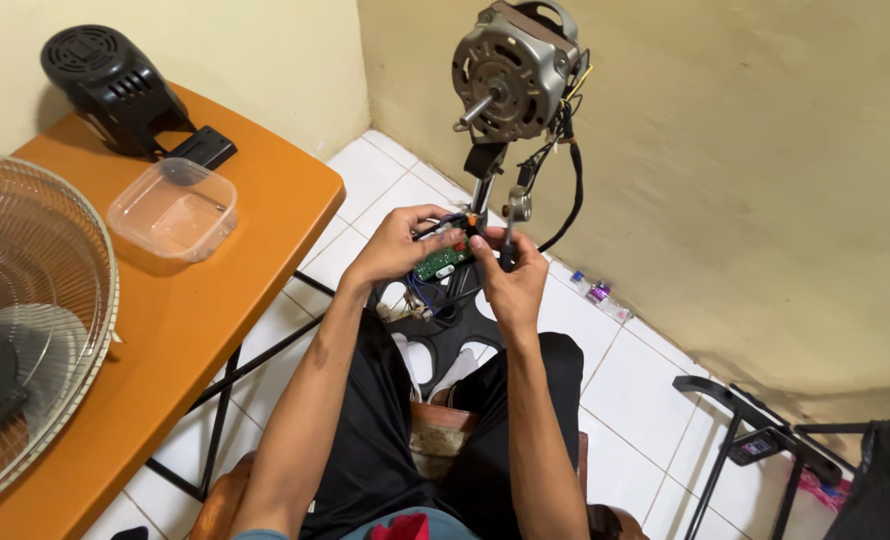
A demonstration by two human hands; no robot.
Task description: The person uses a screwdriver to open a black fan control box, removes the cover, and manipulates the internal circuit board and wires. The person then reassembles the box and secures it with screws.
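Observation:
My left hand [397, 243] grips a small green circuit board [441, 262] with coloured wires [427, 293] hanging from it. My right hand [510, 277] holds a thin metal tool [508, 238] upright beside the board, its tip hidden by my fingers. Both hands meet just below a bare grey fan motor [510, 70] on a stand pole [483, 185], with black cable [569, 190] looping down its right side. The black fan base [443, 340] lies on the floor under my hands.
An orange table [185, 300] at my left carries a clear plastic container [173, 210], a black motor cover [115, 90] and a wire fan guard [35, 330]. White floor tiles [635, 380], small purple items [597, 292] near the wall, black metal legs [755, 440] at right.

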